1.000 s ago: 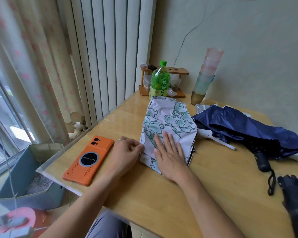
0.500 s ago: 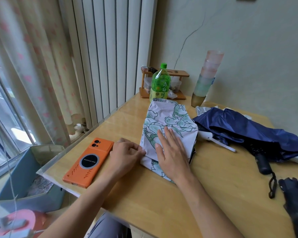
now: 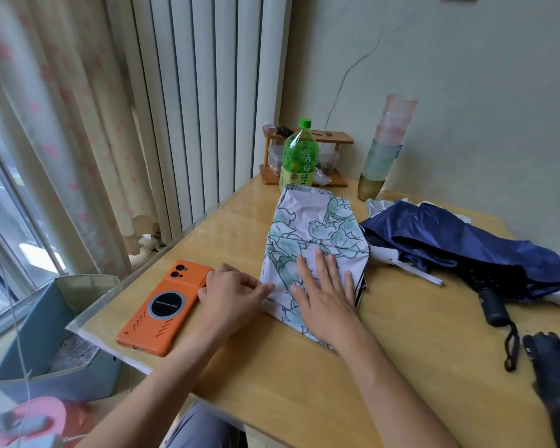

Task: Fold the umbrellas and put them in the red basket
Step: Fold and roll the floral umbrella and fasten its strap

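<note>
Sits at a wooden table [image 3: 304, 383] set against a pale wall and white vertical blinds. Has a navy umbrella [image 3: 466, 240] sprawled loose across the table's right side, canopy unfolded and rumpled. Has a blue storage box [image 3: 29, 334] on the floor by the table's left corner. Has the floral umbrella [image 3: 307, 227], white with green print, lying at the table's middle, just beside the navy one, canopy flattened into a rough oblong packet.

Presses the right hand [image 3: 327, 295] palm down on the near half of that packet, fingers straight and slightly spread. Rests the left hand [image 3: 233, 292] on the table at the packet's left edge, fingers curled, fingertips meeting the cloth; cannot tell whether pinching the hem or only touching it.

Has an orange phone [image 3: 162, 308] lying camera side up just beside the left hand. Farther back, near the wall: a stack of pastel cups [image 3: 388, 143], a green drink bottle [image 3: 299, 156] just behind the floral umbrella, a small wooden rack [image 3: 337, 140] behind the bottle. On the right, near the table's front edge: the navy umbrella's black handle [image 3: 493, 308], wrist strap trailing toward the person.
</note>
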